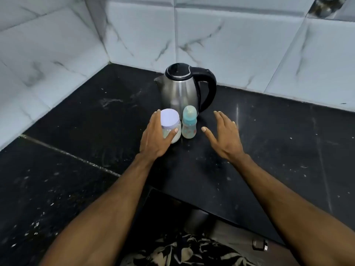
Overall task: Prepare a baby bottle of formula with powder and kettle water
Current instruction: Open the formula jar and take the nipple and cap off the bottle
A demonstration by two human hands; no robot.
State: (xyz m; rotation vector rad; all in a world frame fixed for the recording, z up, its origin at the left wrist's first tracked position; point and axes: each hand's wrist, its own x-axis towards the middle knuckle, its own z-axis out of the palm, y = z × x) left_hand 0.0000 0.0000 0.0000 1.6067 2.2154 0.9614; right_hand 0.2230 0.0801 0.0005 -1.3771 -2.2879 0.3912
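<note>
1. My left hand wraps the powder jar from its left side: the fingers curl round the far side and the thumb presses across the front of the glass. I judge this a closed grip on the jar, though the jar sits on the black counter, not lifted.
2. The jar stands upright with its pale lid on, so the powder is not yet reachable. White powder shows low in the glass below my thumb; how full it is I cannot tell, because my hand covers much of the wall.
3. Just to the jar's right stands the baby bottle, upright, long axis vertical, with a teal cap over the top. Jar and bottle look nearly touching; I cannot tell whether a gap lies between them.
4. Behind both stands the steel kettle, lid shut, spout to the left, black handle to the right, on the side of my free hand.
5. My right hand hovers spread wide and empty, palm turned inward. The bottle lies to its left and slightly beyond, apart from the thumb tip. I judge this hand the nearer one for the bottle or the jar's lid.
6. The kettle's base and any water inside are hidden; motion blur softens the bottle's markings.
</note>
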